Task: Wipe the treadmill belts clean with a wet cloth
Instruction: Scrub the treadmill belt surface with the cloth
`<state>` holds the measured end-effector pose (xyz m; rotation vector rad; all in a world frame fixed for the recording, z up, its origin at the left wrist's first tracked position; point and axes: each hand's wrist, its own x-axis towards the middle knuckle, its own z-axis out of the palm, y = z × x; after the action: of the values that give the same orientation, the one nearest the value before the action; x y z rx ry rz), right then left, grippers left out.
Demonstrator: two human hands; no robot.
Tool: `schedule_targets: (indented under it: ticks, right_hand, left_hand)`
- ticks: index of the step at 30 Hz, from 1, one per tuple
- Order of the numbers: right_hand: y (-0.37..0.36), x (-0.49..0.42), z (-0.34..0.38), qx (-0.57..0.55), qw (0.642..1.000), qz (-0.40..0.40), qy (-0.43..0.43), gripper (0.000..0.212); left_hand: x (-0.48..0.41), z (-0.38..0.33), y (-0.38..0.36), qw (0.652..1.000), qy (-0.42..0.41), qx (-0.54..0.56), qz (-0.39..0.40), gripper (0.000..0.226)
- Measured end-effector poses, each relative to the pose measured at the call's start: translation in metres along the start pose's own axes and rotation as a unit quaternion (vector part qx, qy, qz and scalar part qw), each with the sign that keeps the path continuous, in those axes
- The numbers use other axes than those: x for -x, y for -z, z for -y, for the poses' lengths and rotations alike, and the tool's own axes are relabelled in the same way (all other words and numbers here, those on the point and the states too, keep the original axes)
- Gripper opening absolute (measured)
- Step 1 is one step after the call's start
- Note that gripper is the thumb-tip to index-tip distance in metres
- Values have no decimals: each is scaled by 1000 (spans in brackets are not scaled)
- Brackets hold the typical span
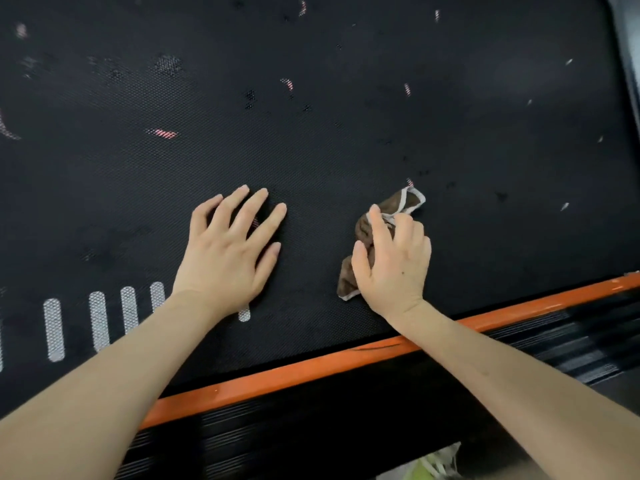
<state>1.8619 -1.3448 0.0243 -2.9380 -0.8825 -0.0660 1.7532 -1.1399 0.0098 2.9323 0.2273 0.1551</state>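
Observation:
A black textured treadmill belt (311,98) fills most of the view, with pale and reddish flecks scattered over it. My left hand (232,251) lies flat on the belt, fingers spread and straight. To its right, my right hand (391,261) grips a crumpled brown cloth (405,202) with a white hem and holds it down on the belt. Part of the cloth sticks out beyond my fingers, and another part shows beside my palm.
An orange strip (311,368) runs along the belt's near edge, with a black ribbed side rail (311,424) below it. White bar markings (98,320) are printed on the belt at lower left. A pale yellowish-green object (433,465) shows at the bottom edge.

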Motion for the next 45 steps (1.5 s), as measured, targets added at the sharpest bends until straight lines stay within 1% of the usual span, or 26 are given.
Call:
schedule_targets:
  ticks: [3,5,8,11,14,17,20,21,23,24,25,26,27,29,30,31,32,34,38,39,40,41,42,43,45]
  right_hand:
    - [2,-10,-16,-23,993,3,117,53]
    - [2,-16,-23,-40,987,-2,157,50]
    - [-1,-17,-27,-64,984,-21,166,46]
    - [0,-18,-29,-82,979,-54,179,43]
    - [6,-23,-63,-67,981,-73,166,43]
    - [12,-25,-148,-20,992,-86,91,47]
    - [24,-26,-261,58,994,-77,-44,55]
    - [29,-28,-295,79,989,-67,-104,58]
    - [39,-34,-348,75,968,-52,-236,62]
    - [42,-37,-363,62,954,-52,-288,61]
    - [41,-38,-369,52,945,-50,-318,56]
    - [39,-36,-368,45,946,-49,-317,51]
    - [35,-31,-365,33,957,-51,-285,49]
    - [30,-19,-360,8,986,-38,-162,46]
    - [31,-15,-362,2,993,-24,-112,43]
    - [32,-15,-367,5,997,-19,-81,42]
    - [33,-20,-375,9,997,-29,-67,43]
    - [33,-41,-391,24,994,-60,-88,46]
    - [30,-88,-410,34,969,-58,-238,40]
    - [32,-88,-405,32,966,-53,-252,39]
    - [32,-79,-396,30,969,-53,-238,39]
    - [30,-64,-386,21,980,-61,-189,40]
    - [29,-44,-373,2,990,-69,-121,41]
    - [31,-23,-361,-23,996,-60,-61,42]
    - [36,-8,-366,-25,999,-28,11,45]
  left_hand:
    - [1,1,-1,1000,-2,1,-7,49]
    - [1,0,0,1000,-1,0,-5,50]
    - [3,-3,0,1000,0,-7,-9,50]
    - [-8,-18,2,998,19,-22,-51,46]
    - [-44,-59,-3,995,31,-20,-95,38]
    - [-93,-112,-18,995,4,1,-101,39]
    - [-136,-164,-37,996,-28,17,-87,41]
    - [-148,-179,-41,996,-36,20,-77,43]
    - [-168,-206,-49,997,-42,20,-58,48]
    - [-177,-218,-52,998,-43,21,-51,50]
    - [-184,-228,-55,998,-45,23,-47,52]
    - [-190,-237,-59,998,-44,23,-43,54]
    - [-193,-244,-63,998,-43,15,-36,54]
    - [-198,-248,-73,999,-45,-7,-28,53]
    - [-199,-248,-75,998,-47,-13,-32,53]
    - [-198,-248,-76,998,-48,-14,-37,53]
    - [-199,-248,-75,998,-47,-15,-42,54]
    - [-199,-248,-75,998,-46,-18,-40,54]
    - [-199,-250,-74,998,-43,-21,-35,54]
    - [-199,-251,-74,998,-43,-20,-37,55]
    - [-199,-251,-74,998,-43,-20,-37,55]
    - [-199,-251,-74,998,-42,-20,-38,55]
    - [-199,-251,-74,998,-40,-19,-41,54]
    - [-199,-251,-74,998,-40,-20,-44,54]
    - [-199,-250,-74,998,-45,-22,-43,55]
